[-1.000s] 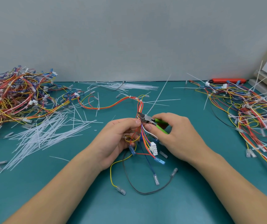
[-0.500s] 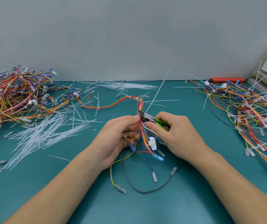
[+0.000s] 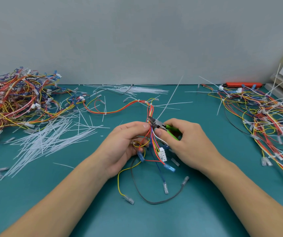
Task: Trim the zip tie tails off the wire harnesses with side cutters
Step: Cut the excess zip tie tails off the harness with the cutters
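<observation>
I see cut tails (image 3: pixel 51 139) piled left, untrimmed harnesses (image 3: pixel 267 115) right (tangled). Left hand (image 3: pixel 125 144) pinches wire harness (image 3: pixel 151 134) mid-mat; right hand (image 3: pixel 187 142) fingers curl round side cutters (image 3: pixel 156 123) at zip tie tail (image 3: pixel 169 100).

Teal counter (image 3: pixel 205 211) is pretty cluttered: tangled harness piles far left (image 3: pixel 14 101) and right (image 3: pixel 265 117), loose white zip tie tails (image 3: pixel 51 139) scattered, orange tool (image 3: pixel 243 85) at back.

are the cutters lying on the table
No, the right hand grips the green-handled cutters up at the wire harness.
</observation>
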The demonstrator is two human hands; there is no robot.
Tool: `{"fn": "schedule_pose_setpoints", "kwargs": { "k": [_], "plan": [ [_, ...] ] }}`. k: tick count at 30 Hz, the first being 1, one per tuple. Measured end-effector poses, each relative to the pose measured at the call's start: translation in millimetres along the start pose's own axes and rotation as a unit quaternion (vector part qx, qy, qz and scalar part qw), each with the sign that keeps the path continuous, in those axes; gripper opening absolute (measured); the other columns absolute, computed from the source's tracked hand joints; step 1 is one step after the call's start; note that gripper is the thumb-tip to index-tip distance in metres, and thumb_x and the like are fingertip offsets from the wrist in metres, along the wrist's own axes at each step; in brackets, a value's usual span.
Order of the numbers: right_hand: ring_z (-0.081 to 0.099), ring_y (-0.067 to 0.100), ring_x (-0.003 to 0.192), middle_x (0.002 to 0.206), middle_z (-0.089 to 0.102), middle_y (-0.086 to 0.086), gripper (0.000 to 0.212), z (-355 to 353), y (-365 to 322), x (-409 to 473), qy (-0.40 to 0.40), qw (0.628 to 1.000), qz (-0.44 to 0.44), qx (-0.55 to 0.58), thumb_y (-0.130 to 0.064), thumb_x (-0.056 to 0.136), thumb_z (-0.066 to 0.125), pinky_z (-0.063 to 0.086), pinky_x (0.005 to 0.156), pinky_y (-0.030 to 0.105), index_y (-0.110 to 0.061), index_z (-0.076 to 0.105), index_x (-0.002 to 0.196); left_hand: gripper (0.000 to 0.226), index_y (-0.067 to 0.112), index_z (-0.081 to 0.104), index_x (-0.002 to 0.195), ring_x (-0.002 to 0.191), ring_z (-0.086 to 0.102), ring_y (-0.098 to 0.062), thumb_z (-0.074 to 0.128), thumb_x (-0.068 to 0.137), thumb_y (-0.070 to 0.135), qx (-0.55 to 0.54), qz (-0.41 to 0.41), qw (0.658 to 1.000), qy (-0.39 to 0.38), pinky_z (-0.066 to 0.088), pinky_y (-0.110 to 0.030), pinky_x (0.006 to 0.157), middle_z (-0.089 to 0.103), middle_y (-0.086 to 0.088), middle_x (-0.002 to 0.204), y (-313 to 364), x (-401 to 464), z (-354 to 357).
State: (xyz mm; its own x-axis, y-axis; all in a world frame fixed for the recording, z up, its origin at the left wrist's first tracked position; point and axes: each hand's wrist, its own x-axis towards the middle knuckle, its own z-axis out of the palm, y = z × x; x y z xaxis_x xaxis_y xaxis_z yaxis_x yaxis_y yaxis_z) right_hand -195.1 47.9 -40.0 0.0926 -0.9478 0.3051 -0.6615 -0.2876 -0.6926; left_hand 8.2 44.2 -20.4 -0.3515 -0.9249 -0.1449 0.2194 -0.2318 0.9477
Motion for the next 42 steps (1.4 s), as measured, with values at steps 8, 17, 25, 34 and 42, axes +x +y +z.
{"fn": "schedule_pose_setpoints", "kwargs": {
  "k": [8,17,25,34,42],
  "plan": [
    [0.037,0.011,0.051,0.052,0.046,-0.009,0.054,-6.1,-1.0,1.0,-0.001,1.000,0.010,0.009,-0.078,0.084,0.058,0.032,0.054,0.031,-0.024,0.063,0.082,0.015,0.017,0.078,0.083,0.062,0.057,-0.012,0.066,0.090,0.023,-0.002,-0.003,1.000,-0.008,0.042,-0.023,0.053,0.067,-0.002,0.078,0.0,0.7,-1.0],
    [0.039,0.012,0.052,0.053,0.048,-0.009,0.051,-4.4,-3.4,-1.4,0.006,1.000,0.001,0.005,-0.078,0.084,0.056,0.035,0.054,0.033,-0.027,0.062,0.081,0.015,0.016,0.078,0.087,0.061,0.057,-0.012,0.068,0.086,0.026,-0.010,-0.003,1.000,-0.015,0.043,-0.023,0.053,0.068,-0.001,0.078,-0.3,0.7,-1.6],
    [0.058,0.012,0.076,0.078,0.063,-0.011,0.045,1.4,-4.3,-0.6,0.030,1.000,-0.007,-0.005,-0.075,0.084,0.055,0.052,0.069,0.041,-0.032,0.067,0.086,0.019,0.019,0.080,0.080,0.060,0.056,-0.010,0.066,0.088,0.028,0.001,0.002,1.000,-0.015,0.042,-0.022,0.053,0.069,0.001,0.077,0.7,-0.6,0.5],
    [0.045,0.012,0.056,0.059,0.054,-0.010,0.049,-0.4,-3.6,-0.2,0.013,1.000,-0.002,0.011,-0.075,0.085,0.057,0.040,0.056,0.034,-0.026,0.065,0.082,0.021,0.020,0.080,0.079,0.059,0.058,-0.010,0.064,0.092,0.025,-0.004,-0.001,1.000,-0.004,0.043,-0.022,0.054,0.068,0.001,0.076,2.1,-1.3,1.5],
    [0.045,0.012,0.057,0.059,0.053,-0.010,0.046,0.5,-3.2,-1.2,0.016,1.000,-0.008,0.000,-0.075,0.086,0.056,0.042,0.057,0.037,-0.030,0.060,0.080,0.018,0.020,0.080,0.081,0.060,0.058,-0.010,0.065,0.088,0.027,-0.008,-0.001,1.000,-0.010,0.044,-0.021,0.052,0.069,0.001,0.077,2.0,-1.5,1.6]
  ]
}}
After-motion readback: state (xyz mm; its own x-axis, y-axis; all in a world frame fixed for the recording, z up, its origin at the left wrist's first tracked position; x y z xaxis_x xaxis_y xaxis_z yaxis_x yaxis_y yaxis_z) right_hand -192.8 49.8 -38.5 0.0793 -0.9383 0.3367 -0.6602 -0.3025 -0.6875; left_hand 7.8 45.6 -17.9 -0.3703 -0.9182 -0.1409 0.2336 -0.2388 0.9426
